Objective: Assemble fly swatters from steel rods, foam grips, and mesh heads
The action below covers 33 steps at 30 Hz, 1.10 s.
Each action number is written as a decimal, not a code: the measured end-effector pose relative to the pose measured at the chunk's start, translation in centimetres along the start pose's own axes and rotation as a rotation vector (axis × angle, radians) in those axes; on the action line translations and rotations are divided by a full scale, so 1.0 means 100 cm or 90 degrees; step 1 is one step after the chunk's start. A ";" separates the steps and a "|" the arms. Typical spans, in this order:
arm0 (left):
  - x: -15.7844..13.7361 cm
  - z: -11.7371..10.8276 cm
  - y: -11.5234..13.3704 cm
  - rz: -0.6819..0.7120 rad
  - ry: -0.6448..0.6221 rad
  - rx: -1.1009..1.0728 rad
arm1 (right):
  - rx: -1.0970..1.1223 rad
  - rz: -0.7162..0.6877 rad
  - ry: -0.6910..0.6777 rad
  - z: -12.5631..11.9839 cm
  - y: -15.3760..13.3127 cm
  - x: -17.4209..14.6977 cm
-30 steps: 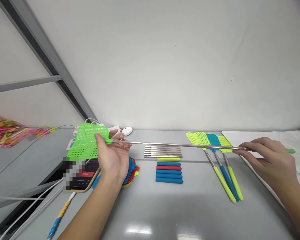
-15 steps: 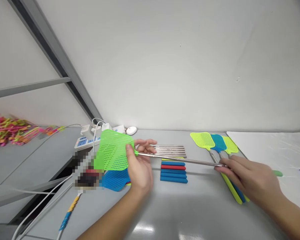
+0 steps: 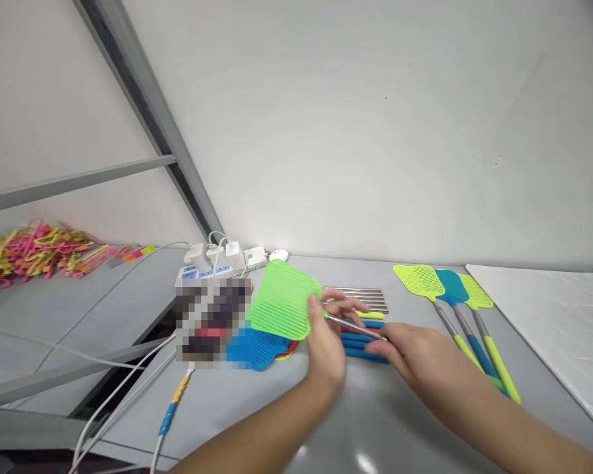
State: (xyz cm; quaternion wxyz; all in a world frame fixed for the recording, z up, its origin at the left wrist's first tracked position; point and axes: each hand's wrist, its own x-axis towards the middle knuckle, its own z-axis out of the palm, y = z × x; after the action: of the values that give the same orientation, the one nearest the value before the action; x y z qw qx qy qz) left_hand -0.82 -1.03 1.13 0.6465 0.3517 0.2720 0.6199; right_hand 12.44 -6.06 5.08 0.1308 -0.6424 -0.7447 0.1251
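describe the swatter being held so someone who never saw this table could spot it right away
On the grey table, look just right of the power strip, above the pile of blue and red swatter heads. The green swatter is lifted there, left hand at its neck and right hand on its metal rod. Unlike the three swatters lying at right, it is off the table.

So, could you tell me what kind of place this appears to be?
Probably a small assembly bench for fly swatters: steel rods and coloured grips lie sorted on the grey table, three finished swatters lie to the right, and the hands hold a green swatter.
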 end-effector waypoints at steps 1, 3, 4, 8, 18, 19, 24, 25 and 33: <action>-0.006 0.004 -0.002 -0.015 -0.020 0.000 | 0.048 -0.011 -0.025 -0.001 -0.010 0.005; -0.014 0.008 -0.003 -0.015 -0.066 0.008 | 0.147 -0.038 -0.047 -0.005 -0.027 0.014; -0.016 0.009 -0.002 -0.008 -0.084 0.017 | 0.194 -0.054 -0.050 -0.007 -0.032 0.016; 0.000 0.001 0.009 -0.028 -0.075 0.012 | 0.286 -0.088 -0.069 -0.011 -0.029 0.012; 0.007 -0.001 0.012 -0.047 -0.058 -0.023 | 0.470 0.120 -0.116 0.011 -0.010 -0.023; 0.007 -0.002 0.012 -0.047 -0.068 -0.018 | 0.560 0.147 -0.152 0.013 -0.012 -0.024; -0.001 -0.003 0.004 -0.067 -0.225 0.089 | 0.823 0.169 -0.129 0.021 -0.011 -0.035; -0.005 -0.004 0.001 -0.074 -0.266 0.141 | 0.807 0.166 -0.079 0.021 -0.005 -0.039; -0.019 -0.017 -0.012 0.115 -0.443 0.445 | 0.045 0.343 0.363 0.009 0.081 -0.071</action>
State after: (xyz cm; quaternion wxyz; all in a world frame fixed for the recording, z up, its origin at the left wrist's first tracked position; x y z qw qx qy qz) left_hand -1.63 -2.65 -1.00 0.4861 0.7555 0.2003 0.3908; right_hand 20.65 -11.91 1.12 0.3171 -0.8190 -0.4783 -0.0029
